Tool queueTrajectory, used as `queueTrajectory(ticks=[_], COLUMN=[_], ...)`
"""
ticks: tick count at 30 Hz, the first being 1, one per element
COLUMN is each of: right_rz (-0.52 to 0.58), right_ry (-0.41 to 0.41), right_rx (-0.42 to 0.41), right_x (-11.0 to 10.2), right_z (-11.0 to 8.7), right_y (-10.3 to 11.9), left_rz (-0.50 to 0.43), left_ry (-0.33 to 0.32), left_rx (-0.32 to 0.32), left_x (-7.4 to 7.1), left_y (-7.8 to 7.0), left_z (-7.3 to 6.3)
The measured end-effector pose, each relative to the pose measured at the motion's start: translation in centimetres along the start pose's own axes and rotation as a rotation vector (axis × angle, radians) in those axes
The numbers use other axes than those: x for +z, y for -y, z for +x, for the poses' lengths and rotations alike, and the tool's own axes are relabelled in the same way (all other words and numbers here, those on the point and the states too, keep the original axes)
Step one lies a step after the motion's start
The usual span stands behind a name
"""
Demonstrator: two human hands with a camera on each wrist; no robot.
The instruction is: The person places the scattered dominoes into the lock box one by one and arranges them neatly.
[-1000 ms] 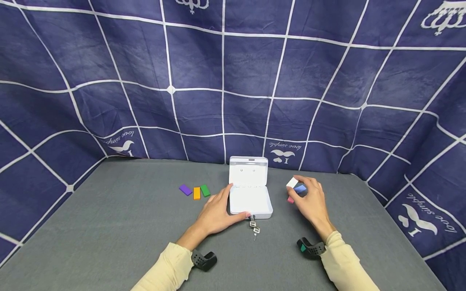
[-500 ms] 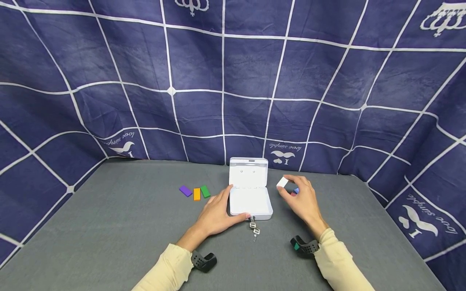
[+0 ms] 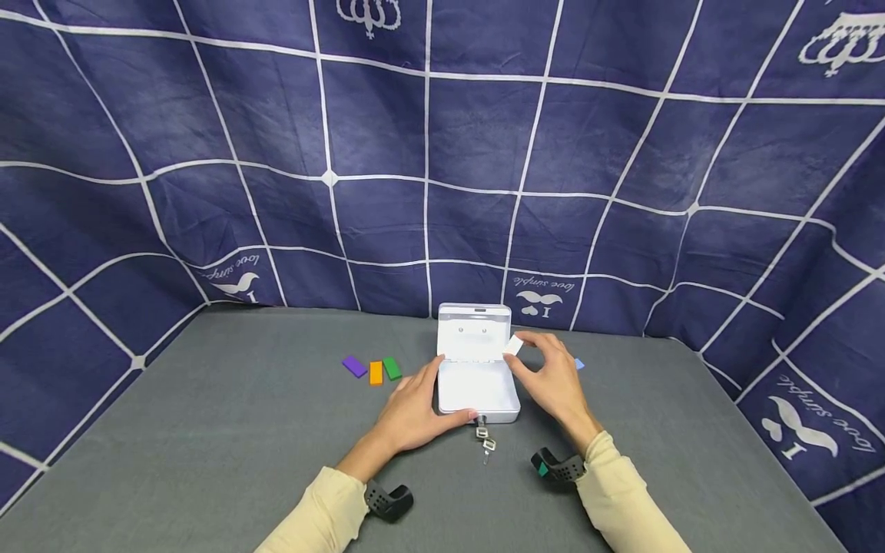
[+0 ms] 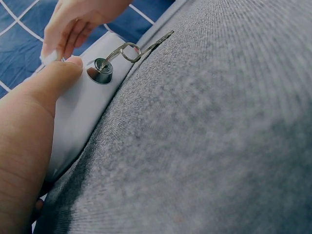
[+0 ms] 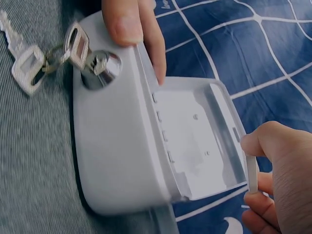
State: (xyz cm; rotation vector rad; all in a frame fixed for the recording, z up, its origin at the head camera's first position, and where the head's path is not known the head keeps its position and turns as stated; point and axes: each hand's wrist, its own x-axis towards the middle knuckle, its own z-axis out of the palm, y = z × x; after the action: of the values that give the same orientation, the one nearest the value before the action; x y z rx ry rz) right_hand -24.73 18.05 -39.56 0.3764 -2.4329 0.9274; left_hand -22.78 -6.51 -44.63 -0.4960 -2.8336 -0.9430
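A white metal cash box (image 3: pixel 498 415) stands on the table with its lid (image 3: pixel 474 332) raised. My left hand (image 3: pixel 412 410) holds it at the near left corner, thumb on the front edge and fingers along the left side. Two keys on a ring (image 5: pixel 28 69) hang from the front lock (image 5: pixel 108 68). Between thumb and fingertips, my right hand (image 3: pixel 555 376) pinches a thin white domino-like block (image 5: pixel 251 174), near the box's right side by the hinge. A blue block (image 3: pixel 579 363) shows partly beyond the right hand. The red block is hidden from view.
Left of the box lie a purple block (image 3: pixel 355 366), an orange block (image 3: pixel 376 373) and a green block (image 3: pixel 392 369). A dark blue cloth (image 3: pixel 380 223) with white lines hangs behind the grey table (image 3: pixel 228 430).
My right hand has carried the white block leftward from beside the blue and red blocks to the box's right edge. The left hand stays on the box.
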Motion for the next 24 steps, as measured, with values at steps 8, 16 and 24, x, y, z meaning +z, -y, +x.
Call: queueTrajectory(ticks=[8,16,24], right_rz=[0.036,0.068,0.085], right_ry=[0.032,0.047,0.08], right_rx=[0.003,-0.018,-0.06], right_x=[1.0,1.7,2.7], right_z=[0.1,0.5,0.6], right_y=[0.9,2.0,2.7], left_rz=[-0.003,0.014,-0.002], left_ry=[-0.006,-0.004,-0.02], left_rx=[-0.002,-0.015,0.015], left_x=[0.0,-0.1,-0.1], left_y=[0.0,0.0,-0.1], left_z=[-0.1,0.0,-0.3])
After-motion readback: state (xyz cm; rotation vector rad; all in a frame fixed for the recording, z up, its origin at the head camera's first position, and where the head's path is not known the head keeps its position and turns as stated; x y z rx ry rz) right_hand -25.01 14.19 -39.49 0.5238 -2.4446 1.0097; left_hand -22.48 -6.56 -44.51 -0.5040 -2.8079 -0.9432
